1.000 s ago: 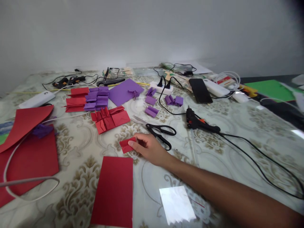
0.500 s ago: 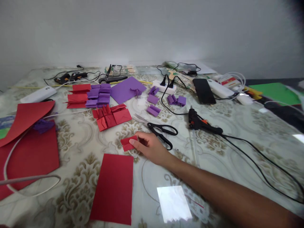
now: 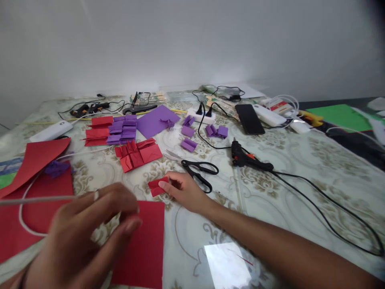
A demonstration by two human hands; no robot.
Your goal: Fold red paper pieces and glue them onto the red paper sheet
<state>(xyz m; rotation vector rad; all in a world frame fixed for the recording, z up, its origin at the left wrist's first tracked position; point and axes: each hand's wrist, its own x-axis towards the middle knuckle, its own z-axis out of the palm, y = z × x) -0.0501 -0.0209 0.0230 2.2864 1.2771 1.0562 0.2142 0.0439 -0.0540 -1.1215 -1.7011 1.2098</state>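
Note:
My right hand [image 3: 183, 190] rests on the table and pinches a small folded red paper piece [image 3: 155, 187] between thumb and fingers. My left hand [image 3: 87, 233], with a ring on one finger, hovers at the lower left. Its slightly blurred fingers and thumb are drawn together in a loose pinch at the top left corner of a flat red paper sheet [image 3: 147, 245]. Whether they grip that corner is hidden. Black scissors [image 3: 197, 170] lie just beyond my right hand.
Folded red pieces [image 3: 136, 152] and purple pieces [image 3: 123, 128] lie further back, with a purple sheet [image 3: 158, 118]. A black glue gun [image 3: 249, 160] trails its cable right. Large red sheets [image 3: 33, 188] and a white cable [image 3: 36, 198] lie left. A phone [image 3: 248, 118] and power strip [image 3: 201, 115] sit at the back.
My left hand has come into view at the lower left, over the red sheet. My right hand keeps its hold on the small red piece and has barely moved.

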